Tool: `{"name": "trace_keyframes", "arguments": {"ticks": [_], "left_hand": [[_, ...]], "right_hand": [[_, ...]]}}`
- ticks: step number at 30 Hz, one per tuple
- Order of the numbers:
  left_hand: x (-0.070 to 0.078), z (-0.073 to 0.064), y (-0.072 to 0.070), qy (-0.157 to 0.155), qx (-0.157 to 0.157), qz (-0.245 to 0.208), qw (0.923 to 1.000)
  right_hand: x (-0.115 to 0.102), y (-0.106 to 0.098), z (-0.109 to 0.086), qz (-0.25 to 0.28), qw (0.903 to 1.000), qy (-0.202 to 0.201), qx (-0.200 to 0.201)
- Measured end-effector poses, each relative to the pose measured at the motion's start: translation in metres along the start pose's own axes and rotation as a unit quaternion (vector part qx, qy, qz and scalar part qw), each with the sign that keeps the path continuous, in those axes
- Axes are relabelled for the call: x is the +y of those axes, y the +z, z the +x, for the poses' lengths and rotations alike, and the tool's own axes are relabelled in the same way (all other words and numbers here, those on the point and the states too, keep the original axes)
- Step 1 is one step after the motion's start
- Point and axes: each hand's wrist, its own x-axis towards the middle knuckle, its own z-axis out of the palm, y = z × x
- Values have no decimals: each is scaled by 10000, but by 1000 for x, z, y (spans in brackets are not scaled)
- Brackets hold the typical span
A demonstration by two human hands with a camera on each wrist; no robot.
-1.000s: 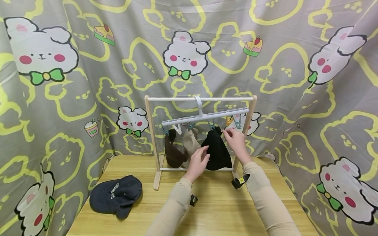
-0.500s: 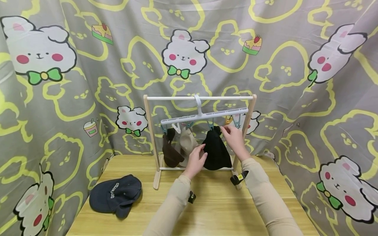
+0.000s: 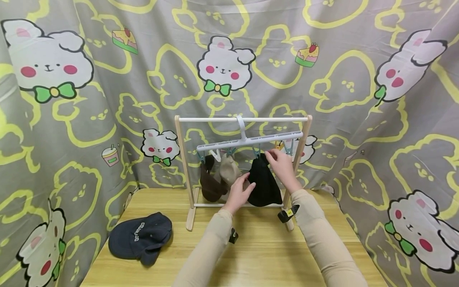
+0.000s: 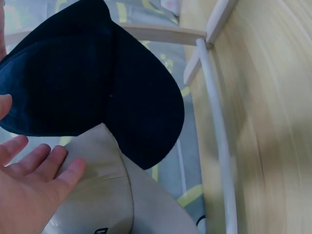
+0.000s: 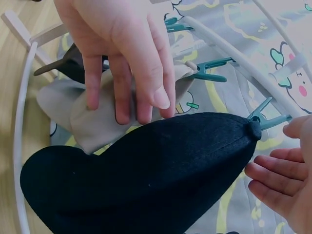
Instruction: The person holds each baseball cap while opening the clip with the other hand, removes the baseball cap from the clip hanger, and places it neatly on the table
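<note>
A black cap (image 3: 265, 185) hangs from a teal clip (image 5: 267, 119) on the white hanger (image 3: 247, 140). My right hand (image 3: 283, 166) is at the cap's clipped top, thumb near the clip, fingers loosely extended beside the cloth in the right wrist view. My left hand (image 3: 239, 194) is at the cap's left side, fingers spread and relaxed, in front of a beige cap (image 4: 92, 180). In the right wrist view its fingertips reach down right at the black cap's upper edge. A dark brown cap (image 3: 211, 185) hangs farther left.
The hanger tilts, its right end higher, on a wooden rack (image 3: 182, 159) with a white top rail. White and yellow clips (image 3: 278, 146) also hang from it. A navy cap (image 3: 141, 239) lies on the wooden table (image 3: 265, 255) at front left. Patterned curtains surround the table.
My right hand has moved slightly left and up to the black cap's top. The left hand has shifted a little left. The hanging caps have swayed slightly; the navy cap stays put.
</note>
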Motion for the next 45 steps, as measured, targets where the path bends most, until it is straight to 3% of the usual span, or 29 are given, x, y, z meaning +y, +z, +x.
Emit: {"name": "trace_keyframes", "arguments": {"ticks": [8, 26, 45], "left_hand": [[-2, 3, -3, -319, -275, -238, 9988], [-7, 7, -4, -398, -402, -133, 9983], [-11, 3, -3, -393, -424, -263, 9980]], "right_hand": [[-6, 4, 5, 40, 9997, 55, -223], [-13, 18, 16, -267, 9986, -125, -429], [-14, 28, 13, -39, 9987, -140, -487]]}}
